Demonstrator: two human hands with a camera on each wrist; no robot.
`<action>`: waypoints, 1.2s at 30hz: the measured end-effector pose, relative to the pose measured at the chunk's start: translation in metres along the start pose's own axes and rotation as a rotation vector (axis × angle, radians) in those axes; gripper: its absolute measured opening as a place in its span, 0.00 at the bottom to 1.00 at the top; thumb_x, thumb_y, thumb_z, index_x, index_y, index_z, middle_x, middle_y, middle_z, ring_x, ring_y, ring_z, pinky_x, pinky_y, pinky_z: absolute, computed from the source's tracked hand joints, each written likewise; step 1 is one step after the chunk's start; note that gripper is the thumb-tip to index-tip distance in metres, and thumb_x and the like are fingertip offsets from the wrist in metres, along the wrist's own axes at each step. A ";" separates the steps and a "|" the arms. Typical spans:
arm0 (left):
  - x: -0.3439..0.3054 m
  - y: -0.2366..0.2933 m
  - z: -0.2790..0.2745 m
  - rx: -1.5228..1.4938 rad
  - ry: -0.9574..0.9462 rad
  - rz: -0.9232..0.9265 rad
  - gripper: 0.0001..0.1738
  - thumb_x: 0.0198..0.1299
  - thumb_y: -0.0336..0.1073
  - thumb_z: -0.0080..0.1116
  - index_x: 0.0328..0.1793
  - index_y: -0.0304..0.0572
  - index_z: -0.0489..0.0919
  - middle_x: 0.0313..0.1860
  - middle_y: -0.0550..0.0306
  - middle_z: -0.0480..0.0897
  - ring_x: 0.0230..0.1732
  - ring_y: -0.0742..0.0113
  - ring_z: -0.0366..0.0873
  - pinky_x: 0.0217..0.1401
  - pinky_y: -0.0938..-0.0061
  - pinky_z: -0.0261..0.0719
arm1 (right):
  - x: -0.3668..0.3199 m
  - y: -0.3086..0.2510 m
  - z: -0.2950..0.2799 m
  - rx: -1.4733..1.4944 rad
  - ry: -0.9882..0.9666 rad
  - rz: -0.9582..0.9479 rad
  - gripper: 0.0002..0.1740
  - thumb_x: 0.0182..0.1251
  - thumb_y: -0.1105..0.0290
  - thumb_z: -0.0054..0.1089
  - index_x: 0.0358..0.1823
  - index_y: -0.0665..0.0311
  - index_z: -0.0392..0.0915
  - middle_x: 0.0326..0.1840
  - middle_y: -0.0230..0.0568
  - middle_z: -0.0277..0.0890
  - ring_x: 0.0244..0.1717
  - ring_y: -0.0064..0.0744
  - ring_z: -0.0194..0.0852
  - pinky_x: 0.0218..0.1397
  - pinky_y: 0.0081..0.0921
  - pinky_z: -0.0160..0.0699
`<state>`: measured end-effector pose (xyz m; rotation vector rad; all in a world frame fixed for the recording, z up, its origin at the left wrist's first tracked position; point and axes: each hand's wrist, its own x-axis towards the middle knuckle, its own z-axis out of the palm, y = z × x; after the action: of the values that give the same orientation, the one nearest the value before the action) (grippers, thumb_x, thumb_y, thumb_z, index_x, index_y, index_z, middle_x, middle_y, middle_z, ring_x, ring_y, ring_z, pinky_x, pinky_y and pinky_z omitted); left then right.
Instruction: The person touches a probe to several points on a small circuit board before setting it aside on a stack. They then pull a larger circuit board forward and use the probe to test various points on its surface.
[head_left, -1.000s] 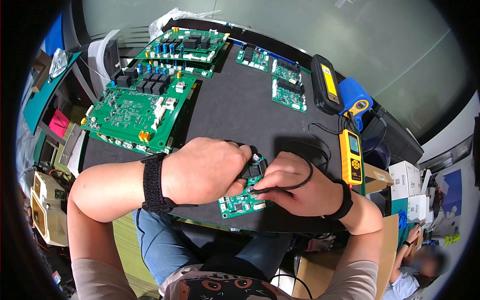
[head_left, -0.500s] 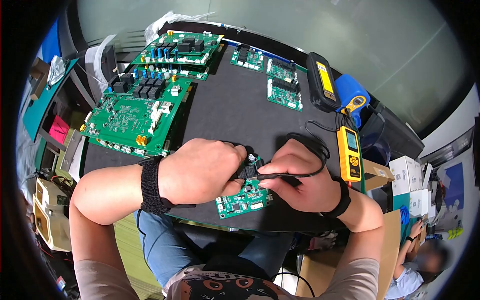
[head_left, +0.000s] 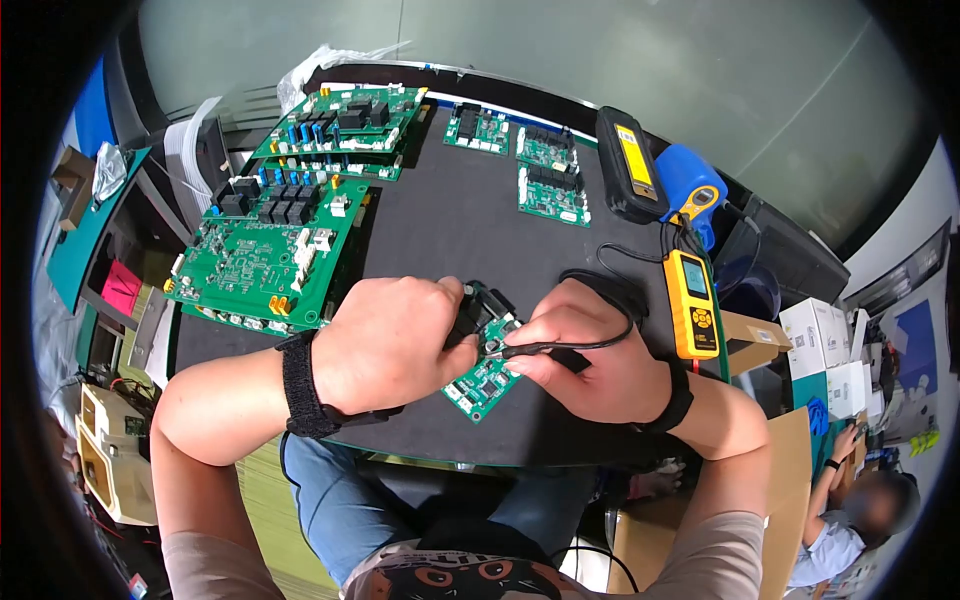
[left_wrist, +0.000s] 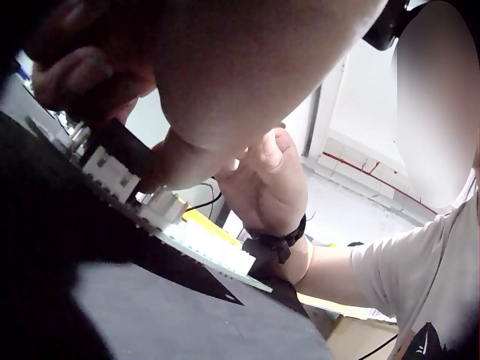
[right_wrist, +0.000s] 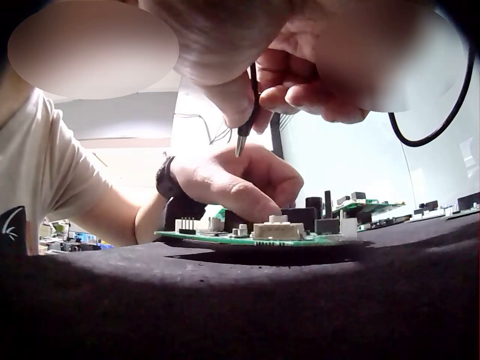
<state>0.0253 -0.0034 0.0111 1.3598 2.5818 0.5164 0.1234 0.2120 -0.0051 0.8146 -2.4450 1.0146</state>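
Note:
A small green circuit board [head_left: 485,385] lies tilted in the middle of the black mat, between both hands. My left hand [head_left: 395,335] grips its far left part, with thumb and curled fingers at the black block components [right_wrist: 300,216]. In my right hand [head_left: 600,360], a thin black probe [right_wrist: 253,97] is pinched between thumb and fingers. Its bare metal tip [right_wrist: 239,146] points down over the board. A black cable [head_left: 605,340] runs from the probe beneath the hand's far side. In the left wrist view, white connectors [left_wrist: 112,171] line the board's edge below the left fingers.
Large green boards [head_left: 270,250] are stacked at the left. Several small boards [head_left: 555,190] lie at the back. A yellow handheld meter [head_left: 692,300], a black case [head_left: 630,165] and a blue device [head_left: 690,185] stand at the right. Another person [head_left: 840,530] sits beyond, lower right.
The board has turned counterclockwise in my left hand's grip. The probe has shifted from the board's right edge inward over it. The head view has drifted slightly, moving the surroundings left and down.

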 end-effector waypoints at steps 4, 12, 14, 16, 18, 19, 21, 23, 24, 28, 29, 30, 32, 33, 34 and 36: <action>-0.001 -0.003 0.004 0.039 -0.012 0.025 0.22 0.59 0.50 0.67 0.39 0.34 0.79 0.28 0.41 0.84 0.35 0.38 0.85 0.39 0.51 0.82 | -0.001 0.001 0.000 0.005 0.002 0.002 0.11 0.61 0.74 0.75 0.45 0.62 0.85 0.35 0.36 0.75 0.36 0.34 0.73 0.39 0.29 0.72; -0.002 -0.004 0.002 0.079 -0.025 0.058 0.25 0.58 0.54 0.68 0.31 0.35 0.83 0.23 0.41 0.83 0.31 0.40 0.84 0.36 0.52 0.82 | -0.002 0.000 0.000 -0.011 0.104 0.050 0.09 0.62 0.76 0.72 0.44 0.64 0.84 0.35 0.37 0.77 0.36 0.33 0.75 0.39 0.27 0.73; -0.003 -0.003 0.001 0.072 -0.033 0.085 0.26 0.58 0.55 0.68 0.30 0.34 0.83 0.22 0.42 0.82 0.29 0.40 0.84 0.34 0.53 0.82 | -0.002 0.000 0.001 -0.008 0.121 0.074 0.09 0.62 0.75 0.73 0.43 0.62 0.84 0.35 0.38 0.76 0.36 0.36 0.75 0.40 0.30 0.75; -0.004 -0.004 0.001 0.073 -0.028 0.090 0.26 0.58 0.55 0.68 0.29 0.35 0.83 0.22 0.42 0.82 0.29 0.40 0.83 0.34 0.53 0.81 | -0.002 0.000 0.002 -0.004 0.137 0.095 0.09 0.62 0.73 0.73 0.42 0.60 0.83 0.36 0.39 0.75 0.37 0.40 0.76 0.41 0.33 0.76; -0.004 -0.003 0.001 0.070 -0.055 0.106 0.26 0.58 0.56 0.68 0.28 0.36 0.83 0.21 0.42 0.81 0.28 0.40 0.83 0.33 0.53 0.81 | -0.002 0.001 0.003 -0.013 0.125 0.101 0.09 0.62 0.73 0.73 0.42 0.60 0.83 0.35 0.39 0.74 0.36 0.40 0.76 0.40 0.33 0.76; -0.005 -0.002 0.002 0.073 -0.043 0.107 0.27 0.60 0.57 0.67 0.26 0.37 0.84 0.21 0.43 0.81 0.27 0.41 0.83 0.33 0.53 0.81 | -0.002 0.000 0.002 -0.014 0.126 0.094 0.09 0.62 0.73 0.73 0.42 0.60 0.83 0.35 0.39 0.74 0.36 0.40 0.76 0.40 0.33 0.76; -0.004 -0.002 0.002 0.049 -0.075 0.121 0.27 0.61 0.57 0.66 0.25 0.38 0.84 0.21 0.43 0.82 0.27 0.41 0.83 0.33 0.53 0.81 | -0.002 -0.002 0.001 -0.014 0.109 0.120 0.09 0.62 0.73 0.73 0.43 0.60 0.83 0.35 0.39 0.74 0.36 0.39 0.76 0.40 0.33 0.75; -0.003 0.002 -0.004 0.004 -0.166 0.139 0.26 0.63 0.54 0.63 0.26 0.36 0.84 0.23 0.42 0.83 0.31 0.41 0.85 0.38 0.53 0.84 | -0.002 -0.002 0.001 -0.023 0.107 0.108 0.09 0.62 0.73 0.73 0.43 0.60 0.83 0.35 0.39 0.74 0.37 0.39 0.76 0.40 0.32 0.75; -0.003 0.003 -0.005 0.006 -0.161 0.137 0.26 0.63 0.54 0.63 0.26 0.36 0.84 0.23 0.42 0.83 0.31 0.41 0.85 0.38 0.53 0.84 | -0.002 -0.001 0.001 -0.032 0.105 0.106 0.10 0.62 0.73 0.73 0.43 0.60 0.83 0.35 0.39 0.75 0.37 0.39 0.76 0.41 0.32 0.75; -0.003 -0.002 0.001 -0.059 -0.171 0.251 0.29 0.62 0.62 0.66 0.25 0.42 0.84 0.21 0.49 0.83 0.26 0.44 0.83 0.32 0.57 0.81 | -0.003 0.000 0.001 -0.037 0.124 0.094 0.10 0.62 0.73 0.74 0.44 0.61 0.83 0.35 0.39 0.75 0.37 0.39 0.76 0.41 0.32 0.75; -0.004 -0.002 0.002 -0.067 -0.163 0.283 0.29 0.61 0.62 0.67 0.25 0.42 0.83 0.21 0.49 0.83 0.27 0.44 0.83 0.31 0.56 0.81 | -0.003 0.001 0.001 -0.028 0.123 0.094 0.10 0.62 0.73 0.74 0.44 0.61 0.83 0.35 0.39 0.75 0.38 0.39 0.76 0.41 0.32 0.76; -0.004 -0.002 0.003 -0.075 -0.156 0.314 0.28 0.61 0.61 0.68 0.26 0.43 0.82 0.21 0.50 0.83 0.27 0.45 0.83 0.31 0.56 0.80 | -0.003 0.001 0.002 -0.018 0.123 0.095 0.10 0.62 0.73 0.73 0.44 0.61 0.83 0.35 0.39 0.75 0.38 0.39 0.76 0.41 0.32 0.76; -0.005 -0.001 0.003 -0.083 -0.141 0.340 0.28 0.59 0.61 0.70 0.28 0.44 0.80 0.22 0.51 0.82 0.27 0.45 0.83 0.31 0.55 0.79 | -0.003 0.001 0.002 -0.018 0.123 0.091 0.10 0.62 0.73 0.73 0.44 0.61 0.83 0.36 0.39 0.75 0.38 0.38 0.77 0.41 0.32 0.76; -0.005 -0.001 0.003 -0.116 -0.118 0.366 0.27 0.57 0.60 0.73 0.29 0.43 0.79 0.25 0.51 0.81 0.30 0.45 0.83 0.33 0.56 0.79 | -0.003 0.001 0.001 -0.019 0.123 0.087 0.10 0.62 0.74 0.73 0.44 0.62 0.83 0.36 0.39 0.76 0.38 0.38 0.77 0.41 0.32 0.76; -0.005 -0.001 0.004 -0.150 -0.094 0.393 0.26 0.55 0.59 0.75 0.30 0.43 0.79 0.27 0.51 0.80 0.33 0.45 0.82 0.35 0.56 0.79 | -0.003 0.000 0.001 -0.019 0.124 0.088 0.10 0.62 0.74 0.73 0.44 0.62 0.83 0.36 0.39 0.76 0.38 0.38 0.77 0.41 0.32 0.76; -0.004 -0.004 0.009 -0.160 -0.025 0.435 0.26 0.54 0.57 0.77 0.33 0.43 0.79 0.32 0.51 0.79 0.38 0.45 0.80 0.39 0.57 0.78 | -0.003 -0.001 0.000 -0.010 0.145 0.090 0.10 0.62 0.74 0.73 0.44 0.63 0.82 0.36 0.40 0.77 0.37 0.38 0.77 0.41 0.32 0.76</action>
<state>0.0271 -0.0069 0.0015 1.8575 2.1661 0.7435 0.1263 0.2125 -0.0057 0.6097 -2.3790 1.0548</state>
